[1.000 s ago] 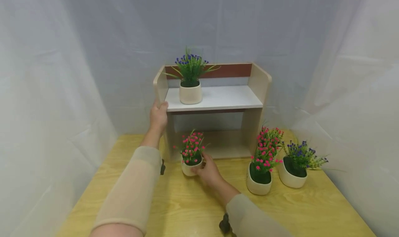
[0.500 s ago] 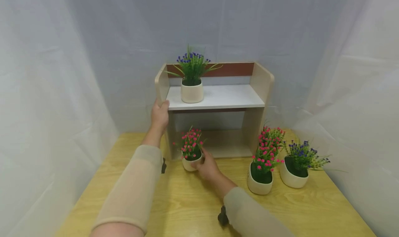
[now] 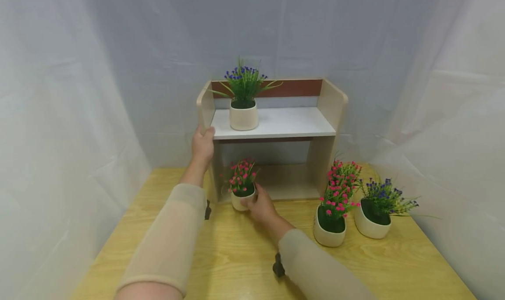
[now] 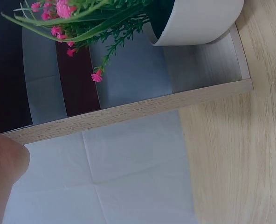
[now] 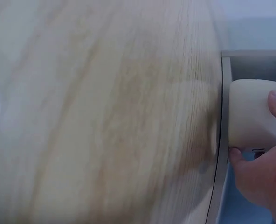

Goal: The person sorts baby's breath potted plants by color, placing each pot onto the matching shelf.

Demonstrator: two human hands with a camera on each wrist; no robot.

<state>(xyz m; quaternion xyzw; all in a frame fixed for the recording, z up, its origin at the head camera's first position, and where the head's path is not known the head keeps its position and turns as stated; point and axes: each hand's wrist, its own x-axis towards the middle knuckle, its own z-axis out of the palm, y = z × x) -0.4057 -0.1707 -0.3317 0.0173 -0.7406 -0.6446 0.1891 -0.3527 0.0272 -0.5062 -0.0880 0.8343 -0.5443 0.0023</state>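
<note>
At the mouth of the shelf unit's lower compartment, my right hand (image 3: 263,208) grips a white pot (image 3: 239,202) of pink flowers, thumb and fingers on opposite sides. In the right wrist view the pot (image 5: 250,116) overlaps the unit's front edge. My left hand (image 3: 203,146) holds the left side panel (image 3: 205,109) of the wooden shelf unit at the height of its white board (image 3: 284,122). Part of that hand (image 4: 6,158) shows at the panel's edge in the left wrist view. On the white board stands a pot of blue flowers (image 3: 243,117).
To the right on the wooden table (image 3: 236,256) stand a pot of pink flowers (image 3: 329,234), another pink-flowered plant (image 3: 349,171) partly hidden behind it, and a pot of blue flowers (image 3: 372,225). White sheeting (image 3: 165,72) hangs around the back and sides.
My right hand has moved the pot of pink flowers away from me, from the table in front of the unit to its lower compartment's front edge. My left hand stays on the side panel.
</note>
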